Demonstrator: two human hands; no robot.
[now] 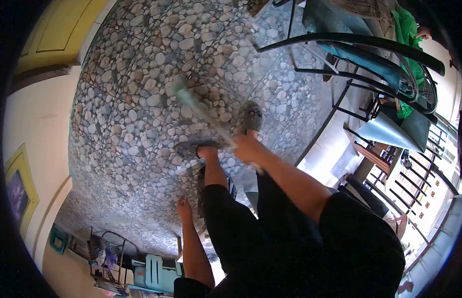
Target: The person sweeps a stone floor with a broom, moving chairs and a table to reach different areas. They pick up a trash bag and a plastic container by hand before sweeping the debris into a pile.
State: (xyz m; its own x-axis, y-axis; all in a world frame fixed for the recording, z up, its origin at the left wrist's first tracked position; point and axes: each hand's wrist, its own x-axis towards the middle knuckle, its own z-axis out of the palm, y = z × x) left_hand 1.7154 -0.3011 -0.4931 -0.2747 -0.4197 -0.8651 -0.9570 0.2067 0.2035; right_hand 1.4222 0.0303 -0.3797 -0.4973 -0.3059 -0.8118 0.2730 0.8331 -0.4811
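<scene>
My right hand (246, 149) is wrapped round a long, pale-handled broom (211, 119), held in front of my legs. Its light green head (182, 93) is smeared by motion and reaches out over the pebble-patterned floor. On the other side, my left hand (184, 206) hangs low beside my leg, holding nothing, fingers slightly apart. Below the broom handle are my two dark sandals, one (252, 119) ahead of the other (191, 147).
Chairs with black metal frames (350, 39) crowd the upper right, with a green plastic bag (405, 30) there. At lower left stand a light blue plastic chair (154, 273) and a wire rack (109, 253). A yellow door (57, 30) is set in the left wall.
</scene>
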